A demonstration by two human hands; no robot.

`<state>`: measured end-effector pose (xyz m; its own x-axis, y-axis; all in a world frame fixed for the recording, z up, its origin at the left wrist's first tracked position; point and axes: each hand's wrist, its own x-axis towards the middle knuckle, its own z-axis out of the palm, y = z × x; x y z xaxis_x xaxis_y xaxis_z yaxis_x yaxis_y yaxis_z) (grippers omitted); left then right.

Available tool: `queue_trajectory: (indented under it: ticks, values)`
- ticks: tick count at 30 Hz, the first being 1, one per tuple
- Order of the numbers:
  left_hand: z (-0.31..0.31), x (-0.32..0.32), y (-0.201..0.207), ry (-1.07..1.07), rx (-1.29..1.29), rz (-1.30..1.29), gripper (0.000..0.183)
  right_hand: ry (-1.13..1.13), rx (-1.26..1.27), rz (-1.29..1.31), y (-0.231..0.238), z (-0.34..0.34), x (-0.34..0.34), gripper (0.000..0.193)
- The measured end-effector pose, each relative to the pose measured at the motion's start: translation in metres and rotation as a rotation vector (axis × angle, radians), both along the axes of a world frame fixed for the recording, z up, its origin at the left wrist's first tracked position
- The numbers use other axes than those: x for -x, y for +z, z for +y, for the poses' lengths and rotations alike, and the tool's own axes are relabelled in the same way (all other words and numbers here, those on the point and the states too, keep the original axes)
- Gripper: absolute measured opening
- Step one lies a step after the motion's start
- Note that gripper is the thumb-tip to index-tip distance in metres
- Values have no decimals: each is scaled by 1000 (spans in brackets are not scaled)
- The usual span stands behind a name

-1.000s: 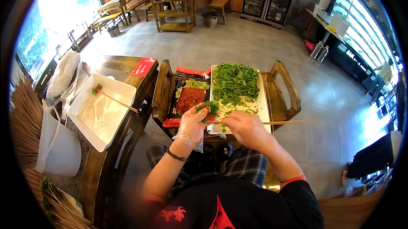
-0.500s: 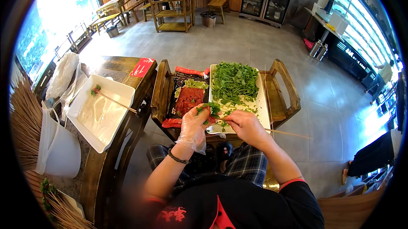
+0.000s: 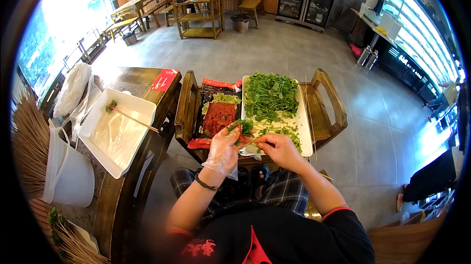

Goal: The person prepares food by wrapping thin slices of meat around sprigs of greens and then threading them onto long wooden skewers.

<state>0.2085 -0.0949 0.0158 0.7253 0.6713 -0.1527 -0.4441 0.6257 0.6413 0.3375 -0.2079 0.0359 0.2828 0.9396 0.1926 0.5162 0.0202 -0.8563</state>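
My left hand (image 3: 223,149), in a clear plastic glove, is closed around a small bunch of cilantro (image 3: 244,126) with a red meat slice (image 3: 242,139) against it. Close beside it, my right hand (image 3: 280,149) pinches a bamboo skewer by the bunch's stems; the fingers hide much of the skewer. Both hands are over the near edge of a white tray (image 3: 306,131) of loose cilantro (image 3: 271,92) and cut stems. Left of that tray, a pile of red marinated meat slices (image 3: 219,116) lies on a black and red package, with pale green leaves behind.
The trays rest on a wooden stand with raised side handles (image 3: 329,98). On the left table, a white tray (image 3: 115,139) holds one finished skewer (image 3: 132,117). Near it are a white bucket (image 3: 72,176), many bare skewers (image 3: 32,146) and a bundle of cilantro skewers (image 3: 73,239).
The skewer in my right hand has swung from pointing out to the right to lying mostly behind the hand and forearm. My right hand has shifted slightly; the left keeps its hold.
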Motion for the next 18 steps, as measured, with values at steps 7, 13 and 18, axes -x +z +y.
queue_trajectory:
  ticks: [7, 13, 18]
  values:
    - [-5, -3, -3, 121, -111, 40, 19, -30, 101, 164, -7, 0, 1, 17]
    - [-6, -6, -14, 261, -308, 82, 20, -79, 97, 145, -4, 2, 4, 18]
    - [-9, -6, -8, 332, -507, 241, 20, -100, 91, 173, -11, 5, 4, 18]
